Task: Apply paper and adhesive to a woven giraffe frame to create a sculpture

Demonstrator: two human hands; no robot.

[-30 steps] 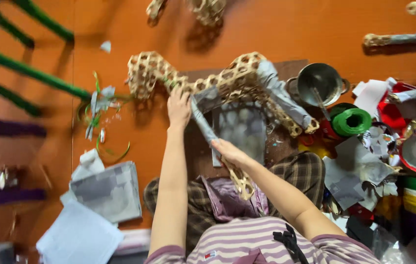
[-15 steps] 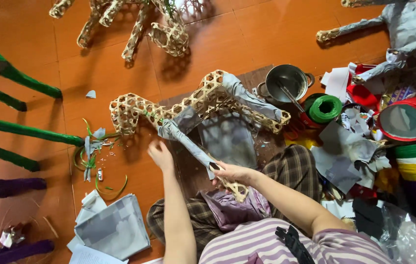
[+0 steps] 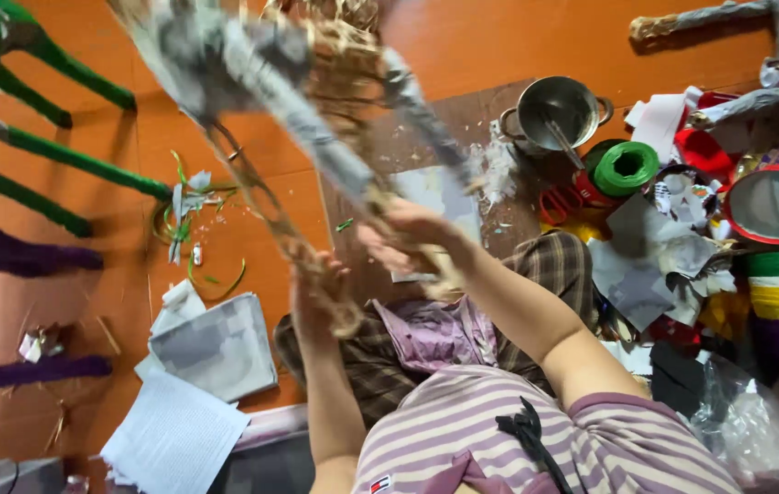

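The woven frame (image 3: 316, 101), a large lattice figure partly wrapped in grey paper, is lifted off the floor (image 3: 225, 55) and swings blurred across the upper middle of the view, above the person's lap. The left hand (image 3: 321, 293) has its grip closed around one thin leg of the frame at the lower end. The right hand (image 3: 417, 240) is closed on a second strut just to the right, though the blur makes it hard to tell how fully those fingers wrap.

To turn the frame well, I would judge it best to keep both hands low on the struts, rotate slowly so the paper skin does not tear, and hold it clear of the metal pot (image 3: 554, 110) on the far right.

Counted, largest first: one raised frame. One more paper-wrapped figure (image 3: 756, 37) lies at the far right corner. Green-wound legs (image 3: 60, 155) at the left, at least three. Purple-wound legs (image 3: 23, 256), two. One red tub (image 3: 774, 206) at the right. One pot with a stick in it. One stack of grey newspaper (image 3: 216, 348) on the near left, and one white printed sheet (image 3: 174, 439) nearer still. One green spool of cord (image 3: 626, 169) beside the pot.
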